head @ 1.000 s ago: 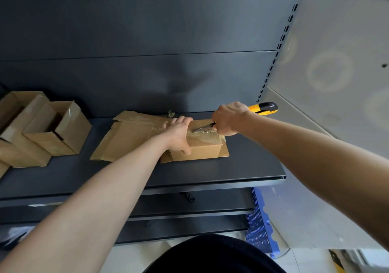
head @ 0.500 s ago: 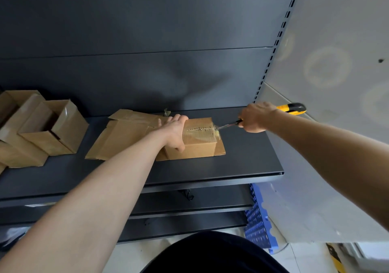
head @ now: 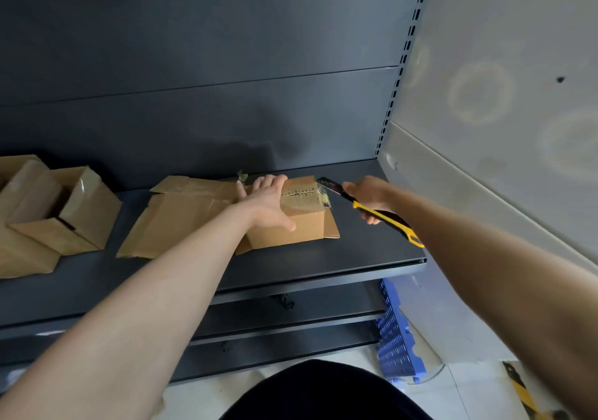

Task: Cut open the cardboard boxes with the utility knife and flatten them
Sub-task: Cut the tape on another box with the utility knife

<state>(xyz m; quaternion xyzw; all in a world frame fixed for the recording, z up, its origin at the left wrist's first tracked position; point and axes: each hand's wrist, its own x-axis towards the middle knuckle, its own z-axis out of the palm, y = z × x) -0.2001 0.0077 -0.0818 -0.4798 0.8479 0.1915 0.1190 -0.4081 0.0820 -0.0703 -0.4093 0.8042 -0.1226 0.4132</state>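
A small taped cardboard box sits on the dark shelf, on top of flattened cardboard. A slit runs along the tape on its top. My left hand lies over the box's left end, fingers across the top and thumb down the front face. My right hand grips the yellow and black utility knife just right of the box. Its blade tip touches the tape at the box's top right corner.
Open cardboard boxes stand at the shelf's left end. A slotted upright and a grey wall panel close off the right side. Below are lower shelves and a blue plastic crate on the floor.
My right hand drew the knife rightward along the tape and off the box's right end, then turned it so the handle points toward me. My left hand stayed on the box.
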